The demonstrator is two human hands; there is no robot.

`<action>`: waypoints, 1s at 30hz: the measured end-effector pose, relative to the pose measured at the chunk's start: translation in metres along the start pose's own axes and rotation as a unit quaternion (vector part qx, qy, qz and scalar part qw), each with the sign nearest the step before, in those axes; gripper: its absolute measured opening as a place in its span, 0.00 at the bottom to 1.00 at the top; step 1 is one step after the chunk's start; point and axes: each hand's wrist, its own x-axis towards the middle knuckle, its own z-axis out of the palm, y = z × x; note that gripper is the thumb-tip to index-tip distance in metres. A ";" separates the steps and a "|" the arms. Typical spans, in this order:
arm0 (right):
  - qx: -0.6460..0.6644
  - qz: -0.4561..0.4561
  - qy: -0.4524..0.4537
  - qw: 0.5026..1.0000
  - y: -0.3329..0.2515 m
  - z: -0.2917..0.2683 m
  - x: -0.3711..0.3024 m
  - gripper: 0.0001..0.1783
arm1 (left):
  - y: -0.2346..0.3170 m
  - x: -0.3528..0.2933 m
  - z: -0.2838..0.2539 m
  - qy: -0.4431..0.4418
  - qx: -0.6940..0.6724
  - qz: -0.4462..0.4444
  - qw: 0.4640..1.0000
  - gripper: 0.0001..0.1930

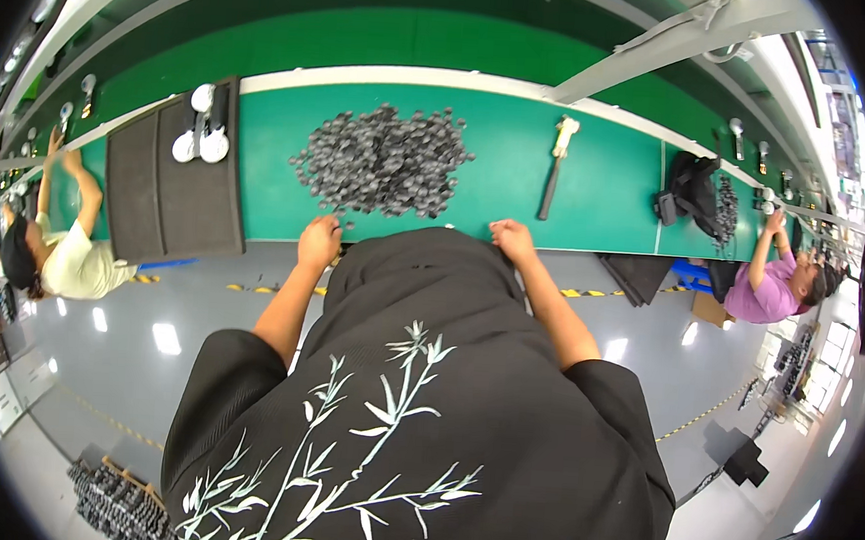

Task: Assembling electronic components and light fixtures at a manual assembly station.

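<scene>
A heap of small dark grey, rounded pieces (385, 158) lies on the green tabletop (503, 175) in front of me. My left hand (321, 241) is closed at the table's near edge, just below the heap's left part. A stray dark piece (349, 225) lies beside its fingertips. Curled fingers also close my right hand (514, 239), which rests at the edge to the right of the heap. What either hand holds, if anything, is too small or hidden to tell. Beyond my right hand a hammer (555, 169) with a pale head and dark handle lies on the table.
On the left, a dark tray-like panel (175, 190) carries white round parts (200, 145). A black bag (693, 187) and another dark heap (725, 209) are at the right. A grey beam (664, 52) slants overhead. Co-workers sit at left (81, 263) and right (768, 286).
</scene>
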 end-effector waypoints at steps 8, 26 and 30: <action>-0.204 -0.115 0.157 0.959 -0.040 -0.011 0.018 0.15 | 0.009 0.006 -0.009 0.018 -0.136 -0.103 0.985 0.09; 0.185 0.057 0.169 0.967 -0.131 -0.033 -0.014 0.19 | -0.003 0.012 -0.007 -0.050 -0.407 -0.205 0.889 0.11; 0.233 -0.069 0.073 0.967 -0.141 -0.003 -0.039 0.19 | 0.010 0.026 -0.019 -0.031 -0.483 -0.185 0.856 0.13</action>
